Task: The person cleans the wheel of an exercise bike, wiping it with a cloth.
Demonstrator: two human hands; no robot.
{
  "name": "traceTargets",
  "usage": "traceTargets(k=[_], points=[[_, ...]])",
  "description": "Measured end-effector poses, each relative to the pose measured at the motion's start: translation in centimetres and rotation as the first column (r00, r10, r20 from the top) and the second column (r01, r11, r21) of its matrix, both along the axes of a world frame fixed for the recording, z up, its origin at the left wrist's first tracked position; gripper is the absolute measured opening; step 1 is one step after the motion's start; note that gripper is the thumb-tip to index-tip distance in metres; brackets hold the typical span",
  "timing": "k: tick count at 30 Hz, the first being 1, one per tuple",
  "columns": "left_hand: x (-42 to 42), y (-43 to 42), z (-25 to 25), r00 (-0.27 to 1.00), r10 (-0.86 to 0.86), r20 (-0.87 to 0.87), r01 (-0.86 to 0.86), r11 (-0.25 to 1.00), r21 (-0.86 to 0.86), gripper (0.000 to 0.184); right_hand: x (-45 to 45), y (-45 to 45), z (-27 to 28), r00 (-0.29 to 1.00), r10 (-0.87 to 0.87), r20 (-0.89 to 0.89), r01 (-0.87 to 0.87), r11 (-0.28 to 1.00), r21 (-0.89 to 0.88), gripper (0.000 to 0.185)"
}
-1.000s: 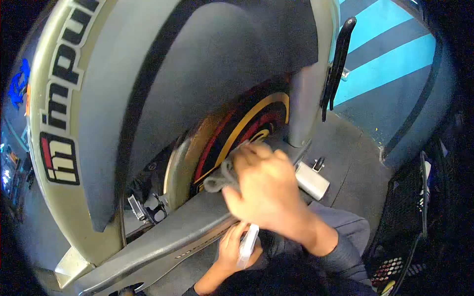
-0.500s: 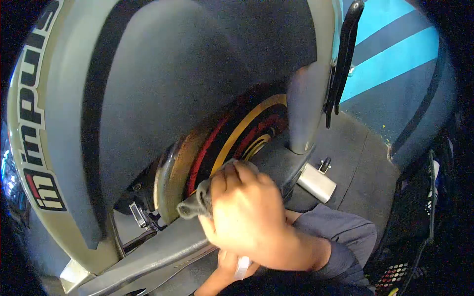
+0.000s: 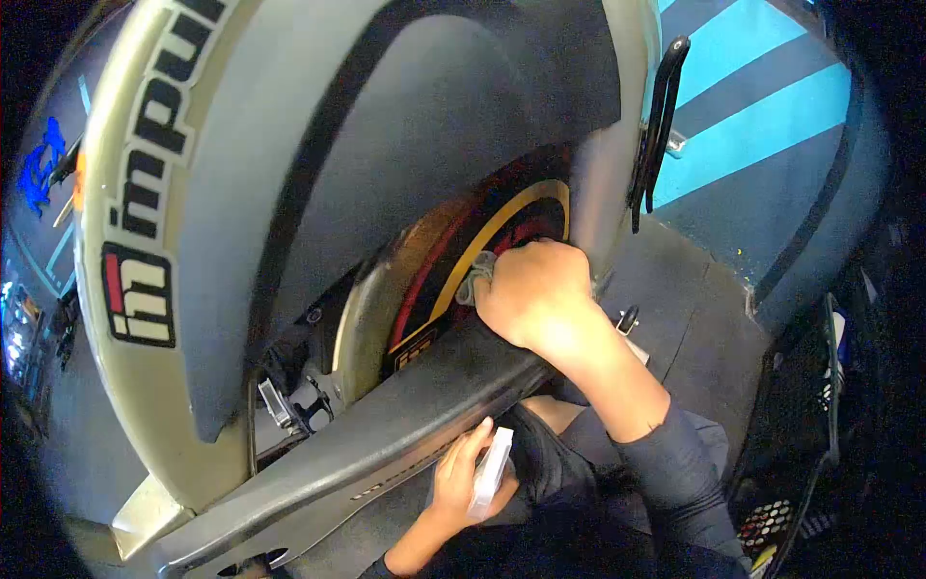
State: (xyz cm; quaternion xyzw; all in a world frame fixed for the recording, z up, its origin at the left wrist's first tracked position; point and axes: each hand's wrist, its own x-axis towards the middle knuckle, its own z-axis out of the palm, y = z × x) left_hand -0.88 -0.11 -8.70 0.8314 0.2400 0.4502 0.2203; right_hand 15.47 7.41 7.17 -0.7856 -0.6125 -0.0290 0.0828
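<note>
My right hand (image 3: 540, 294) is closed round a grey cloth (image 3: 475, 280) and holds it against the flywheel (image 3: 424, 275), a wheel with red and yellow rings. Only a bunched edge of the cloth shows past my knuckles. Below the dark frame bar (image 3: 357, 444) of the exercise bike, my left hand (image 3: 455, 481) is wrapped round a white, partly see-through object (image 3: 492, 470), whose kind I cannot make out. A large grey cover (image 3: 424, 125) hides the upper part of the flywheel.
The light bike frame (image 3: 135, 222) with "impulse" lettering curves up at the left. A pedal (image 3: 278, 403) sits by the wheel's lower left. Black handles (image 3: 658, 135) rise at the right, before a blue-striped surface (image 3: 752, 96). A mesh item (image 3: 767, 521) lies lower right.
My right hand has moved up and right along the flywheel with the cloth. My left hand now shows more fully below the bar. The view has shifted, with the bike frame appearing farther right.
</note>
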Motion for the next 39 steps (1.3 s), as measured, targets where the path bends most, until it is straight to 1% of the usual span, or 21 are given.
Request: traceTargets(k=[1, 3, 4, 6, 9, 10, 11, 13, 14, 16, 19, 21, 23, 25, 26, 27, 29, 30, 36, 38, 39], points=[[0.1, 0.0, -0.1, 1.0, -0.005, 0.012, 0.005, 1.0, 0.007, 0.076, 0.0, -0.2, -0.1, 1.0, 0.0, 0.006, 0.0, 1.0, 0.004, 0.043], [0.1, -0.1, 0.0, 0.999, -0.014, 0.031, 0.013, 1.0, 0.023, 0.076, 0.1, -1.1, -0.4, 1.0, 0.009, 0.004, -0.009, 0.989, 0.145, 0.04], [-0.2, 0.1, -0.2, 1.0, -0.008, 0.025, 0.008, 1.0, 0.015, 0.075, 0.1, -1.0, -1.1, 1.0, 0.005, 0.014, -0.007, 0.99, 0.143, 0.04], [-0.3, 0.0, -0.4, 1.0, -0.004, 0.013, 0.004, 1.0, 0.007, 0.075, 0.3, -1.3, -1.9, 0.991, 0.12, 0.063, -0.135, 0.902, 0.41, 0.035], [-0.2, 0.1, -0.4, 1.0, -0.008, 0.018, 0.008, 1.0, 0.001, 0.076, -0.8, -2.4, -1.8, 0.977, 0.207, 0.044, -0.205, 0.88, 0.428, 0.033], [-0.1, 0.1, -0.3, 1.0, 0.003, 0.016, -0.004, 1.0, 0.008, 0.075, -1.4, -2.5, -2.0, 0.966, 0.253, 0.051, -0.243, 0.822, 0.515, 0.032], [-0.1, 0.1, -0.2, 1.0, 0.014, 0.013, -0.014, 1.0, 0.016, 0.073, -2.0, -2.9, -1.9, 0.959, 0.282, 0.021, -0.254, 0.83, 0.497, 0.031], [0.0, 0.2, -0.3, 1.0, 0.0, 0.025, 0.0, 1.0, -0.004, 0.072, -3.1, -3.9, -0.6, 0.942, 0.332, -0.054, -0.297, 0.895, 0.332, 0.034], [0.1, 0.1, -0.4, 0.999, -0.013, 0.04, 0.014, 1.0, -0.023, 0.07, -3.4, -4.0, -1.1, 0.941, 0.332, -0.059, -0.295, 0.896, 0.333, 0.034], [0.0, 0.2, -0.6, 0.999, -0.017, 0.034, 0.018, 0.999, -0.042, 0.068, -4.0, -4.0, -1.9, 0.955, 0.283, 0.091, -0.289, 0.811, 0.509, 0.037], [0.2, 0.3, -0.3, 0.998, -0.035, 0.061, 0.04, 0.996, -0.08, 0.061, -4.2, -3.7, -2.1, 0.974, 0.19, 0.127, -0.227, 0.866, 0.445, 0.045], [0.2, 0.4, -0.9, 0.996, -0.011, 0.09, 0.01, 1.0, 0.017, 0.065, -3.7, -3.2, -2.4, 0.979, 0.143, 0.144, -0.192, 0.884, 0.425, 0.044], [0.1, 0.4, -0.5, 0.998, -0.004, 0.061, 0.002, 1.0, 0.025, 0.068, -2.9, -2.6, -2.3, 0.981, 0.096, 0.171, -0.159, 0.9, 0.406, 0.043], [0.2, 0.5, -0.3, 0.999, 0.001, 0.041, -0.002, 1.0, 0.03, 0.071, -1.5, -1.9, -1.8, 0.995, 0.042, 0.095, -0.067, 0.958, 0.28, 0.039], [0.2, 0.5, -0.4, 0.999, 0.001, 0.032, -0.002, 0.999, 0.042, 0.074, -0.7, -1.6, -2.0, 0.986, 0.058, 0.155, -0.104, 0.947, 0.303, 0.035], [0.2, 0.5, -0.5, 1.0, -0.001, 0.022, -0.001, 0.999, 0.053, 0.076, -0.2, -1.5, -1.6, 0.99, 0.049, 0.133, -0.084, 0.958, 0.273, 0.035], [0.3, 0.5, -0.4, 0.999, 0.004, 0.037, -0.006, 0.999, 0.048, 0.076, 0.3, -1.0, -1.2, 0.998, 0.065, -0.021, -0.06, 0.978, 0.198, 0.04], [0.3, 0.5, -0.4, 1.0, 0.002, 0.026, -0.004, 0.999, 0.042, 0.076, 0.3, -1.1, -1.3, 0.998, 0.066, -0.02, -0.061, 0.979, 0.195, 0.04], [0.2, 0.2, -0.8, 1.0, 0.019, -0.024, -0.019, 1.0, 0.021, 0.076, 0.8, -1.8, -1.9, 0.987, 0.161, -0.006, -0.15, 0.934, 0.324, 0.033], [0.2, 0.2, -0.9, 0.998, 0.053, -0.017, -0.052, 0.998, 0.034, 0.076, 0.4, -1.9, -2.3, 0.971, 0.238, 0.0, -0.217, 0.888, 0.406, 0.031], [0.2, 0.3, -0.9, 0.999, 0.051, -0.019, -0.05, 0.998, 0.035, 0.076, -0.2, -1.8, -2.4, 0.969, 0.238, 0.071, -0.242, 0.845, 0.477, 0.031]])
